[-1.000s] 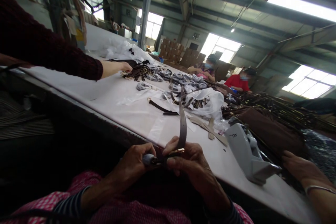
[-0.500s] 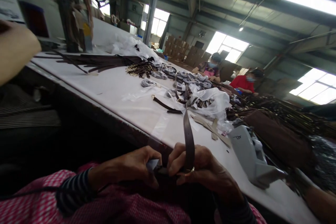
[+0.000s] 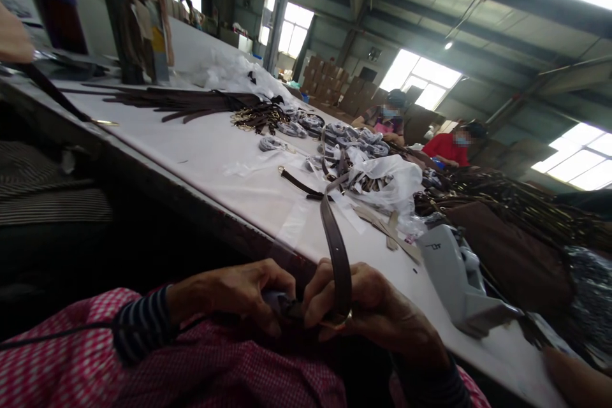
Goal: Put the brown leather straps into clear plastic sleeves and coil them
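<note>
A brown strap (image 3: 335, 239) rises from my right hand (image 3: 373, 303) and runs back onto the table. My right hand is closed on its lower end, beside a gold-coloured buckle (image 3: 342, 320). My left hand (image 3: 248, 293), low in the middle of the view, is closed round a small grey object (image 3: 278, 299) whose shape is mostly hidden by the fingers. The two hands almost meet just off the table's front edge. Behind them on the table lies a short dark strap (image 3: 301, 183) with a gold-coloured ring.
The white table (image 3: 215, 166) slopes across the view. Coiled straps (image 3: 356, 137), plastic bags (image 3: 396, 178) and a grey-white device (image 3: 444, 274) lie on it. Brown material (image 3: 507, 248) is heaped at the right. Another person's hand (image 3: 14, 35) holds a strap at the far left.
The brown strap has swung left and curves more. The other person's hand at the left edge has shifted outward, and a dark strap now hangs from it. My hands have barely moved.
</note>
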`<action>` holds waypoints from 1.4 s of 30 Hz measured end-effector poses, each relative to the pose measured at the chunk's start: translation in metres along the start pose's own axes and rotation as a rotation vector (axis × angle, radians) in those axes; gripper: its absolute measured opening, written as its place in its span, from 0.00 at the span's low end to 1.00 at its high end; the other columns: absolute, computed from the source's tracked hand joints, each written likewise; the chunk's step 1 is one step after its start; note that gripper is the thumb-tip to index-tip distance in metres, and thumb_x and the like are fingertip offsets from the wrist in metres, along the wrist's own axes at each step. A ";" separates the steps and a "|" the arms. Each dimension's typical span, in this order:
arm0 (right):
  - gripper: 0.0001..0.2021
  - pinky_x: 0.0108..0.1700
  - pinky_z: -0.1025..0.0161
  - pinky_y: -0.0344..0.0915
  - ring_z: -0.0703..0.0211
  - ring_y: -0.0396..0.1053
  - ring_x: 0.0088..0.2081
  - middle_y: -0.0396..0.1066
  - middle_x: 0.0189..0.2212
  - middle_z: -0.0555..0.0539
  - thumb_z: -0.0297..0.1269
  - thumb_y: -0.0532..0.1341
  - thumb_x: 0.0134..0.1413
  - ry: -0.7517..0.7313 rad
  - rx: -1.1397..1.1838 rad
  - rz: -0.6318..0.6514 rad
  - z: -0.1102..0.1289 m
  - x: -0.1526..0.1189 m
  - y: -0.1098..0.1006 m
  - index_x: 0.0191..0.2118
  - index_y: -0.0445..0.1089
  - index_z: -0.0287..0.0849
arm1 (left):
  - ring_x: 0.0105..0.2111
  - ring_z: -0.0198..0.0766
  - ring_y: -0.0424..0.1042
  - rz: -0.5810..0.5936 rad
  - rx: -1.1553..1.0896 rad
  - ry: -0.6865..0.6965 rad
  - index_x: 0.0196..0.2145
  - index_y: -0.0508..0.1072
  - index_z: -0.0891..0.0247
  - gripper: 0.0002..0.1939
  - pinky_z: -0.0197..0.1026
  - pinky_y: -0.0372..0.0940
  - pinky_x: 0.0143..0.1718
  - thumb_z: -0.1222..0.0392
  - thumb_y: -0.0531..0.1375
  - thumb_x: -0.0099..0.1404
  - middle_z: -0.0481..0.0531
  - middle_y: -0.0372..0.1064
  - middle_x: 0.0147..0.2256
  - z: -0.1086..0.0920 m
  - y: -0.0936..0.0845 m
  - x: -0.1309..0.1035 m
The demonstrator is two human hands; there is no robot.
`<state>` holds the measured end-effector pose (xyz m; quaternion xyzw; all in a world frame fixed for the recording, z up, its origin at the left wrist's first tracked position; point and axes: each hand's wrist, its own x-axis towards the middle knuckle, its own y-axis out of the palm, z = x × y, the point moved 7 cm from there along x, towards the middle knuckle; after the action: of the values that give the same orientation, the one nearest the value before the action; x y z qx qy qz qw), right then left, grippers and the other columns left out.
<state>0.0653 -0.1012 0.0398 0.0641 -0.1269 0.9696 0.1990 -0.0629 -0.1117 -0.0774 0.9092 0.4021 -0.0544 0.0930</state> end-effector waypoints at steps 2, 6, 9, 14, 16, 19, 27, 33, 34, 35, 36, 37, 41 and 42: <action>0.09 0.45 0.62 0.72 0.54 0.75 0.43 0.78 0.40 0.41 0.31 0.73 0.56 0.010 0.028 -0.005 -0.002 -0.002 -0.001 0.44 0.85 0.41 | 0.29 0.34 0.67 0.068 -0.122 -0.030 0.38 0.83 0.60 0.21 0.33 0.62 0.31 0.57 0.77 0.43 0.45 0.75 0.31 0.006 0.002 0.001; 0.09 0.45 0.61 0.73 0.54 0.76 0.43 0.78 0.41 0.43 0.31 0.73 0.57 0.047 0.050 -0.036 -0.008 -0.008 -0.004 0.44 0.85 0.45 | 0.31 0.35 0.67 0.061 -0.140 0.020 0.37 0.82 0.60 0.22 0.33 0.61 0.32 0.57 0.78 0.42 0.46 0.75 0.33 0.008 -0.002 0.001; 0.09 0.45 0.61 0.72 0.53 0.75 0.43 0.78 0.40 0.43 0.31 0.72 0.58 0.034 0.034 -0.054 -0.007 -0.009 -0.006 0.44 0.85 0.45 | 0.30 0.35 0.64 -0.007 -0.001 0.036 0.39 0.81 0.61 0.17 0.34 0.58 0.30 0.53 0.74 0.52 0.45 0.71 0.31 0.002 -0.004 -0.003; 0.07 0.45 0.63 0.70 0.56 0.75 0.42 0.77 0.39 0.43 0.30 0.73 0.57 0.016 0.018 -0.106 0.000 -0.009 -0.012 0.42 0.85 0.42 | 0.28 0.35 0.59 0.012 0.177 0.013 0.33 0.77 0.61 0.13 0.36 0.55 0.28 0.48 0.63 0.66 0.44 0.63 0.28 -0.003 0.005 -0.008; 0.06 0.44 0.63 0.70 0.56 0.74 0.42 0.77 0.39 0.43 0.30 0.73 0.57 0.020 0.022 -0.116 0.002 -0.010 -0.014 0.41 0.85 0.42 | 0.28 0.35 0.60 -0.012 0.180 -0.004 0.33 0.76 0.61 0.14 0.35 0.55 0.27 0.47 0.68 0.61 0.44 0.63 0.28 0.005 0.004 -0.005; 0.06 0.43 0.63 0.69 0.56 0.73 0.42 0.77 0.39 0.43 0.31 0.73 0.57 0.025 0.023 -0.123 0.003 -0.013 -0.015 0.41 0.85 0.42 | 0.27 0.34 0.61 -0.076 0.125 -0.047 0.35 0.77 0.61 0.21 0.34 0.54 0.24 0.52 0.76 0.46 0.42 0.66 0.28 0.026 -0.006 0.002; 0.08 0.44 0.62 0.70 0.55 0.74 0.41 0.78 0.39 0.42 0.37 0.71 0.61 -0.014 -0.023 -0.040 0.008 -0.009 -0.008 0.43 0.85 0.43 | 0.24 0.33 0.63 0.039 -0.097 -0.103 0.34 0.81 0.62 0.20 0.34 0.56 0.23 0.58 0.77 0.43 0.44 0.72 0.27 0.047 -0.006 0.005; 0.08 0.47 0.59 0.70 0.53 0.75 0.41 0.79 0.39 0.41 0.37 0.70 0.62 -0.013 -0.075 0.070 0.013 -0.005 -0.003 0.44 0.85 0.41 | 0.22 0.32 0.61 0.177 -0.128 -0.165 0.27 0.79 0.62 0.14 0.35 0.54 0.23 0.61 0.78 0.43 0.44 0.71 0.24 0.046 0.008 0.008; 0.08 0.47 0.59 0.70 0.53 0.75 0.41 0.79 0.39 0.41 0.37 0.70 0.61 -0.007 -0.076 0.073 0.012 -0.005 -0.003 0.43 0.85 0.41 | 0.22 0.32 0.61 0.179 -0.121 -0.173 0.27 0.79 0.62 0.14 0.36 0.54 0.23 0.61 0.78 0.43 0.45 0.71 0.24 0.047 0.009 0.009; 0.08 0.47 0.59 0.70 0.53 0.75 0.41 0.79 0.39 0.41 0.37 0.70 0.61 0.004 -0.072 0.070 0.009 -0.005 -0.003 0.43 0.85 0.41 | 0.22 0.32 0.61 0.179 -0.116 -0.177 0.27 0.79 0.62 0.15 0.36 0.54 0.23 0.61 0.78 0.42 0.45 0.71 0.24 0.048 0.009 0.010; 0.08 0.46 0.59 0.70 0.53 0.75 0.41 0.79 0.40 0.41 0.37 0.70 0.61 0.020 -0.059 0.060 0.007 -0.006 -0.003 0.43 0.85 0.42 | 0.22 0.32 0.61 0.175 -0.111 -0.173 0.26 0.78 0.62 0.15 0.36 0.54 0.23 0.60 0.78 0.42 0.45 0.71 0.24 0.048 0.010 0.010; 0.08 0.45 0.60 0.70 0.53 0.75 0.41 0.79 0.40 0.41 0.37 0.71 0.61 0.039 -0.040 0.043 0.003 -0.006 -0.004 0.43 0.85 0.42 | 0.23 0.32 0.60 0.165 -0.104 -0.161 0.26 0.78 0.62 0.15 0.35 0.54 0.23 0.60 0.78 0.42 0.44 0.70 0.24 0.048 0.011 0.010; 0.07 0.42 0.63 0.69 0.55 0.74 0.40 0.78 0.38 0.43 0.33 0.73 0.56 0.163 0.069 -0.116 -0.011 -0.006 -0.009 0.42 0.85 0.42 | 0.23 0.31 0.55 0.031 -0.074 -0.060 0.25 0.74 0.63 0.16 0.35 0.49 0.23 0.56 0.77 0.47 0.42 0.62 0.22 0.038 0.011 0.011; 0.08 0.40 0.64 0.68 0.57 0.73 0.38 0.77 0.37 0.45 0.33 0.74 0.54 0.192 0.104 -0.175 -0.015 -0.006 -0.011 0.41 0.84 0.41 | 0.23 0.30 0.54 -0.022 -0.070 -0.026 0.24 0.73 0.64 0.16 0.35 0.48 0.23 0.55 0.76 0.49 0.41 0.60 0.22 0.035 0.010 0.012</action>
<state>0.0740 -0.0899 0.0270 -0.0081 -0.0507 0.9555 0.2904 -0.0485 -0.1176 -0.1122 0.9002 0.4124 -0.0531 0.1296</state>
